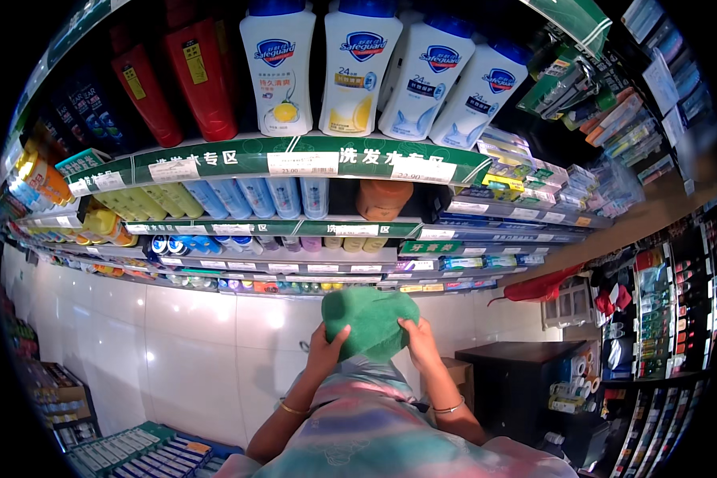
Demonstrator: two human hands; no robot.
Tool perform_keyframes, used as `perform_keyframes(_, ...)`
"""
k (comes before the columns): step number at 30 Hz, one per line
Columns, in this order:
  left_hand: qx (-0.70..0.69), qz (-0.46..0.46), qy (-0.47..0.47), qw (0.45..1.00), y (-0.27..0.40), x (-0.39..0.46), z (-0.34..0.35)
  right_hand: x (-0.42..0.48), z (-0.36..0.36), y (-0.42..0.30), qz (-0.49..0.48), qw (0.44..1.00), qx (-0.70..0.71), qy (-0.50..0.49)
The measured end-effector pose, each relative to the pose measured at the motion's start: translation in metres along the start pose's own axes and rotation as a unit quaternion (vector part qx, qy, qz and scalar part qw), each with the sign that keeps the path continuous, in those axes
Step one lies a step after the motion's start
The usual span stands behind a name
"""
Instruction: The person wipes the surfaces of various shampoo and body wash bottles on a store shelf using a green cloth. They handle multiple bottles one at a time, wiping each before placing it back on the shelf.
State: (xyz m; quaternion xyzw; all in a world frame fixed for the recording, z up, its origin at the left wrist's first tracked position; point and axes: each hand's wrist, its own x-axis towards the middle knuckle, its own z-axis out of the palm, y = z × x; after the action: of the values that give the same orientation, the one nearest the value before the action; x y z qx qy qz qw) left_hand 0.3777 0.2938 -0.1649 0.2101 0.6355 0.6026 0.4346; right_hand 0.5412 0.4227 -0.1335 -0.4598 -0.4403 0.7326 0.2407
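A folded green cloth (367,328) is held in front of my body, above the tiled floor. My left hand (328,346) grips its left edge, with the thumb lying on top. On the opposite side my right hand (417,339) pinches the right edge between thumb and fingers. The fingers beneath the cloth are hidden. Beyond it stand store shelves, with white Safeguard bottles (349,71) on the top one and an orange-brown jar (385,199) on the shelf below.
Red pump bottles (202,77) stand at the upper left, near light-blue bottles (257,197). Toothpaste boxes (538,173) fill the right shelves. A dark cabinet (514,370) is at my right, beside a cardboard box (459,376). Boxed goods (149,451) are stacked at lower left.
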Motion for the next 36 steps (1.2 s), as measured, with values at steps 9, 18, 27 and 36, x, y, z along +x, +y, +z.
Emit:
perform_keyframes(9, -0.040, -0.045, 0.039, 0.997, -0.019, 0.003, -0.014, -0.026, -0.008, -0.009, 0.100, 0.990, -0.004, -0.100)
perform_keyframes(18, -0.309, -0.253, -0.169, 0.901, -0.015, 0.004, -0.028, -0.028, -0.017, -0.025, 0.172, 0.954, 0.206, -0.135)
perform_keyframes(27, -0.123, -0.173, -0.133, 0.968, -0.036, 0.010, -0.035, -0.017, -0.033, -0.033, 0.177, 0.953, 0.222, -0.104)
perform_keyframes(36, 0.219, 0.301, -0.059, 0.926, 0.067, -0.007, -0.019, -0.021, 0.009, -0.067, 0.007, 0.872, -0.309, -0.379)
